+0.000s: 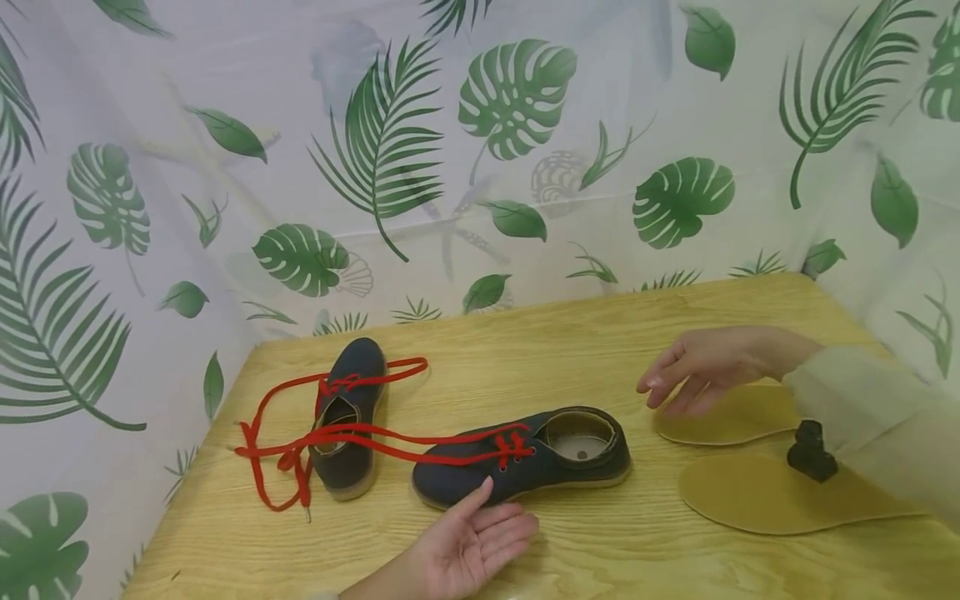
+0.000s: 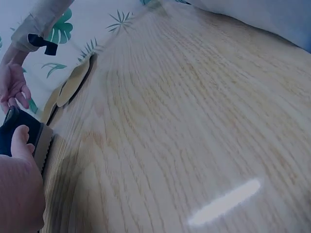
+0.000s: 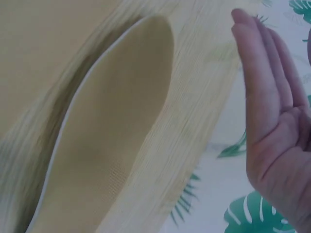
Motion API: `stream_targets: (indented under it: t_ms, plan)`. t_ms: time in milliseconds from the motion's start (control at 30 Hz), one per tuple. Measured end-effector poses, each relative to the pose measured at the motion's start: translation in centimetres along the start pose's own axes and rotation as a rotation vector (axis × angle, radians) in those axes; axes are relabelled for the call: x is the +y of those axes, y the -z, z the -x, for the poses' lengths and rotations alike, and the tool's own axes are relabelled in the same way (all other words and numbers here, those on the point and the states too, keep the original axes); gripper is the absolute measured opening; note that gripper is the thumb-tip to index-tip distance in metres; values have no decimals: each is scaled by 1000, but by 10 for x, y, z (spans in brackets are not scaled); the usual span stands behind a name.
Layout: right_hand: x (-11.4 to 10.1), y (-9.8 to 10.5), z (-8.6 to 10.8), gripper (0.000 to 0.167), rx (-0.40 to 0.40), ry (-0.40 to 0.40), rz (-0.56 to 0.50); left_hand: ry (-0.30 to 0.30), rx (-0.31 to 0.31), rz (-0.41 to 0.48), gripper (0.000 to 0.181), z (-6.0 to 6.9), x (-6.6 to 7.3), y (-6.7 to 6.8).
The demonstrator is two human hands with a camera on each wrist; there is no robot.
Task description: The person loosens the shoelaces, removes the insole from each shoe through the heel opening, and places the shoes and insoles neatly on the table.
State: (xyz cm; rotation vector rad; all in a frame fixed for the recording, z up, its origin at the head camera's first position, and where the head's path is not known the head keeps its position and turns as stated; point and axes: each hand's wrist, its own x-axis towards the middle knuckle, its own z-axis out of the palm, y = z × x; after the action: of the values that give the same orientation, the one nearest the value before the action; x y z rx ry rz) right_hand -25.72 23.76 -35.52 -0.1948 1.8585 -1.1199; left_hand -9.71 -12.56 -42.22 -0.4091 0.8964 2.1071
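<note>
In the head view my left hand (image 1: 474, 546) lies palm up with extended fingers, just in front of a navy shoe (image 1: 480, 479) with red laces. That shoe lies with its toe to the left. My right hand (image 1: 708, 367) hovers above the far tan insole (image 1: 738, 414), fingers loosely bent and holding nothing. Closer to me is a second tan insole (image 1: 765, 496). The other navy shoe (image 1: 360, 367) stands at the left, toe pointing away. Red laces (image 1: 330, 437) stretch across both shoes. The right wrist view shows an insole (image 3: 116, 116) beside the right hand's straight fingers.
A wood-grain table (image 1: 570, 342) carries everything. Behind it and at the sides hangs a white cloth (image 1: 420, 275) printed with green leaves. A black clip-like device (image 1: 812, 452) sits at the right sleeve (image 1: 870, 417), over the near insole.
</note>
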Motion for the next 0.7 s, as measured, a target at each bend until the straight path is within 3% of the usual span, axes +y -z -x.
stream_targets:
  t_ms: [233, 467, 700]
  plan:
    - [-15, -11, -19, 43, -22, -11, 5, -18, -1, 32, 81, -13, -17, -26]
    - [-32, -29, -41, 47, -75, 11, 46, -100, 222, 85, 78, -26, -33, -45]
    - [-42, -39, -52, 48, -90, 23, 140, -230, 258, 111, 82, -41, -43, -62]
